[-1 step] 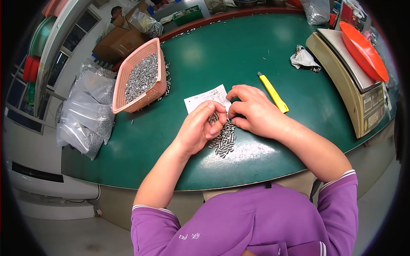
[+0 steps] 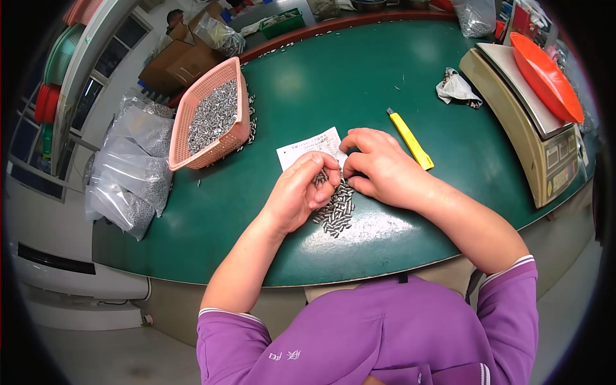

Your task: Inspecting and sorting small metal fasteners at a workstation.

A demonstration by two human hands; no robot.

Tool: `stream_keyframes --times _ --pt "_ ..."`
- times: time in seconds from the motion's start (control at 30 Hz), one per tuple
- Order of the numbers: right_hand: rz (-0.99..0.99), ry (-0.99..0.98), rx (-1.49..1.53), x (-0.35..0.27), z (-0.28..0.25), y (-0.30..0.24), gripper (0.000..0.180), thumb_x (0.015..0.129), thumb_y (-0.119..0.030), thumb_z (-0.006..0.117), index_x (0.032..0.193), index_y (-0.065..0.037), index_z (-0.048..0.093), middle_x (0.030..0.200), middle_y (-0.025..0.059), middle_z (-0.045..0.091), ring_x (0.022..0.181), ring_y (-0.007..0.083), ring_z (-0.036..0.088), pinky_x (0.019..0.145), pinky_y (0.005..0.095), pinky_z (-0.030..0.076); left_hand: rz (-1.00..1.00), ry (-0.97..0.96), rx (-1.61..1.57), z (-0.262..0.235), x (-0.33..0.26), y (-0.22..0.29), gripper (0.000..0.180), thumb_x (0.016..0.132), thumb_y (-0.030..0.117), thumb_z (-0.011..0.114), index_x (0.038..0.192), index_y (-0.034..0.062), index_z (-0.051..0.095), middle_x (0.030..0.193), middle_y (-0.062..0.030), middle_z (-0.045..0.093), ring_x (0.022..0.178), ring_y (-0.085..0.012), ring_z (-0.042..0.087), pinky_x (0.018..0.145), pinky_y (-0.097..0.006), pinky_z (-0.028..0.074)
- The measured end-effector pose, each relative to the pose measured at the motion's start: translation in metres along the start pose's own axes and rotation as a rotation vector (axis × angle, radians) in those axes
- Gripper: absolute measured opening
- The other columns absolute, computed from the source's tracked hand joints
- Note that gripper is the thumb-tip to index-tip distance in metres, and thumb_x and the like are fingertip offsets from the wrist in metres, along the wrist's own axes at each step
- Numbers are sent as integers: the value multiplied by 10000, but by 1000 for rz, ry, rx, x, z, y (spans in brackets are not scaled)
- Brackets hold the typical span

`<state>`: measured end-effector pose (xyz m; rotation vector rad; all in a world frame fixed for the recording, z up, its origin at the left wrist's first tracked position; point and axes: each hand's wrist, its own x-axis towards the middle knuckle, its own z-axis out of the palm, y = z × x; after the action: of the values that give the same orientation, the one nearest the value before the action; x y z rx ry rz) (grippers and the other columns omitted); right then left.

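At the centre of the frame the left hand (image 2: 300, 192) curls with its fingertips pressed together over a heap of small, shiny metal cylindrical pins (image 2: 336, 210), apparently pinching a few of them, though the pinch itself is partly hidden. The right hand (image 2: 378, 165), touching it fingertip to fingertip, lies curved with fingers drawn in, resting on the upper edge of the same heap and on a white printed paper slip (image 2: 308, 146). The heap lies loose on the round green tabletop (image 2: 359, 77), just below the slip and close to the near table edge at the lower centre. That is the main risk, in my judgement: the pins look smooth and apt to roll, so a sweep of either wrist could scatter them toward the lower edge and off onto the floor. A loose pinch could drop pins back and spoil a count. To the right of the right hand, nearly touching it, lies a yellow utility knife (image 2: 410, 139); a sideways reach could knock it or catch a finger. Further out, the pink plastic basket of pins (image 2: 214, 117) at upper left sits at the table's rim beside clear plastic bags (image 2: 131, 168), and a beige weighing scale with an orange tray (image 2: 536, 109) stands at the right.
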<state>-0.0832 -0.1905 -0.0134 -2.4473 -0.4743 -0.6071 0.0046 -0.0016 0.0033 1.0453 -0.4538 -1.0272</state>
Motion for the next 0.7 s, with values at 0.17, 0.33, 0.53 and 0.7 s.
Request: stream_keyframes --times 0.17,0.33,0.53,0.7 --pt "-91 98 -85 0 5 5 93 730 -96 652 808 -58 619 1039 104 552 1096 297 492 971 442 368 -6 20 -1 0 0 0 195 976 196 431 992 30 533 838 -63 552 559 -68 408 443 -178 304" --pt "-48 114 -81 1 0 6 73 748 -99 646 809 -67 623 1004 93 551 1048 281 508 929 424 388 -12 49 15 2 0 -1 178 970 192 449 986 35 531 831 -48 556 544 -61 402 440 -175 298" --pt "86 -129 108 2 -28 -7 94 723 -134 682 804 -104 644 962 78 550 966 274 514 872 382 414 -11 51 15 1 0 0 176 967 190 454 984 34 533 827 -44 555 548 -61 405 446 -178 306" --pt "84 -222 68 0 -19 -9 125 712 -125 722 807 -91 648 906 59 554 929 256 521 845 366 429 -15 61 31 2 1 1 169 966 185 457 979 35 535 823 -42 554 552 -62 412 449 -179 313"
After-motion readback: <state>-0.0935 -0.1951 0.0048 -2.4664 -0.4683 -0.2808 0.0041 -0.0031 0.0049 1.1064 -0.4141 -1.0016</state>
